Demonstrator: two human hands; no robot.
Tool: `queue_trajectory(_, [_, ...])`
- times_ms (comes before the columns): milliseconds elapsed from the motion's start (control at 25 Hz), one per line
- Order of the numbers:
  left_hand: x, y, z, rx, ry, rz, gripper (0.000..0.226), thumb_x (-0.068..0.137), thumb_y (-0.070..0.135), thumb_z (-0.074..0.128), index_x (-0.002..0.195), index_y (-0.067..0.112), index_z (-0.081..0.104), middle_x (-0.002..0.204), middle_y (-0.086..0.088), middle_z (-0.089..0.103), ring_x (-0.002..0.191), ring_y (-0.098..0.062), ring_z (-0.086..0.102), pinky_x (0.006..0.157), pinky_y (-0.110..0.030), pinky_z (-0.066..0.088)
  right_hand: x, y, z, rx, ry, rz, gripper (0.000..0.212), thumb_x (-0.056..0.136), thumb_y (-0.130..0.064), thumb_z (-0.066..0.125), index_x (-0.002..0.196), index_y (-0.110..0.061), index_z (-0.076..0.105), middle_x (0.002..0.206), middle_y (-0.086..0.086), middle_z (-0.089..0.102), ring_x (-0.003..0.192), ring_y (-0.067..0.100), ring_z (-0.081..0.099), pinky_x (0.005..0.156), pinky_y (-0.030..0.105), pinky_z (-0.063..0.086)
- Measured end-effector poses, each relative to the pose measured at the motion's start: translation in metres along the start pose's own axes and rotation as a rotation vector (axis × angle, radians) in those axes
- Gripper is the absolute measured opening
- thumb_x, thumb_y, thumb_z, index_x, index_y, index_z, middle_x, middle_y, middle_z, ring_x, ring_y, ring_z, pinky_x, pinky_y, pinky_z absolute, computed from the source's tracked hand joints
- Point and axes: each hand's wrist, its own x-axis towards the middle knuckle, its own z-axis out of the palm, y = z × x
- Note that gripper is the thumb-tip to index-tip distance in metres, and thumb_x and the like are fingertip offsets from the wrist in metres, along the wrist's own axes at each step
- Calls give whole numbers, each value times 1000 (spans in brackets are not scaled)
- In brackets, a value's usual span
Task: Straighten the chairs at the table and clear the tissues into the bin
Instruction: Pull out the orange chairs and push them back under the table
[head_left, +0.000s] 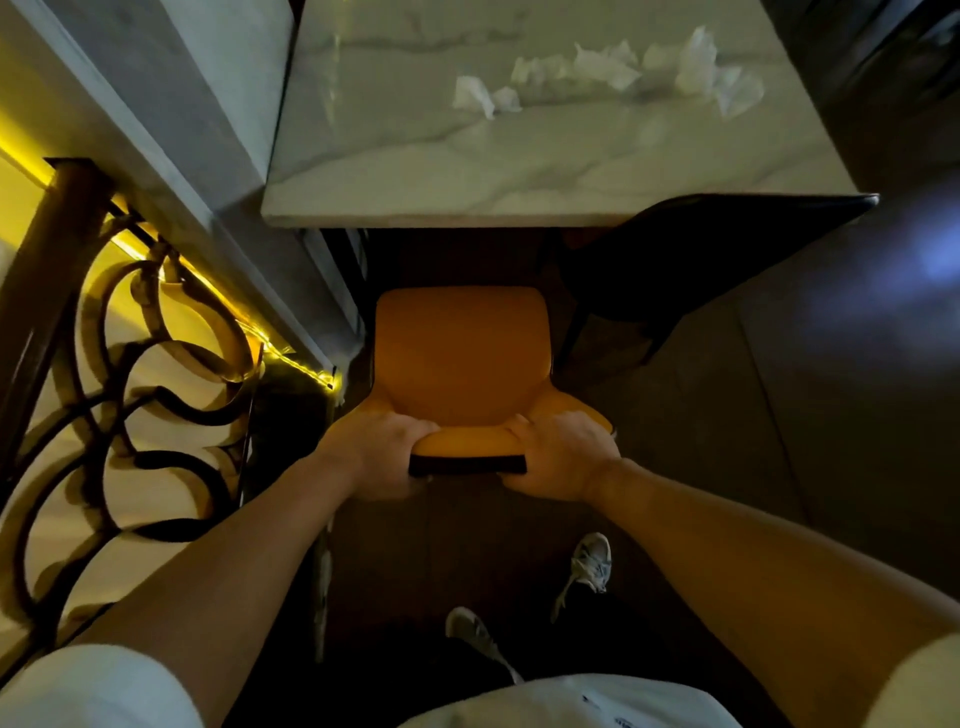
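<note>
Both hands clamp the top edge of a mustard-orange moulded chair (460, 358) with a smooth, rounded backrest: the left hand (376, 452) curls over its left corner, the right hand (558, 457) over its right corner, the two held apart with a strip of black trim showing between them. The seat stretches straight ahead of the knuckles toward the white, grey-veined marble-look table (467, 171), whose near edge lies beyond the seat's front.

Pushing evenly through both wrists, judged from here, would slide the chair in square to that edge; a heavier shove from either hand would likely skew it. The seat looks firm and slick, the backrest rim thick enough for a full grip.

Ahead and to the right of the right hand, a second, dark chair (691, 260) sits angled under the table's corner, seemingly yet to be straightened. Farther off, past both hands, a scatter of crumpled white tissues (613, 73) lies on the glossy tabletop, light, soft and creased. No bin is in view.

Left of the left hand, a curled dark metal railing (119, 374) runs beside a glowing yellow light strip (291, 353).
</note>
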Motion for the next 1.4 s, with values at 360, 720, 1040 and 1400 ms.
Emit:
queue_trajectory(360, [28, -29, -13, 8, 49, 27, 67, 84, 60, 64, 142, 32, 47, 124, 8, 65, 108, -16, 62, 93, -38, 50, 32, 15, -9, -41, 81, -34, 65, 91, -70, 49, 137, -25, 52, 109, -3, 65, 90, 14, 61, 71, 30, 45])
queue_trajectory(720, [53, -45, -25, -10, 89, 54, 63, 86, 50, 66, 142, 29, 49, 122, 7, 65, 106, -14, 62, 93, -35, 50, 57, 29, -19, -58, 137, -34, 64, 91, -70, 50, 136, -25, 54, 108, -4, 66, 88, 13, 61, 69, 28, 41])
queue_trajectory(1040, [77, -57, -37, 12, 109, 60, 59, 86, 53, 65, 139, 30, 51, 119, 8, 66, 103, -12, 63, 91, -36, 51, 82, 43, -27, -74, 182, -28, 64, 89, -72, 51, 135, -28, 54, 106, -7, 67, 89, 12, 62, 71, 28, 44])
queue_trajectory(1400, [109, -74, -58, 15, 132, 42, 55, 87, 50, 63, 137, 30, 52, 118, 9, 66, 103, -12, 62, 89, -32, 47, 118, 62, -45, -99, 208, -28, 61, 89, -73, 47, 128, -29, 58, 101, -9, 67, 86, 10, 63, 72, 27, 47])
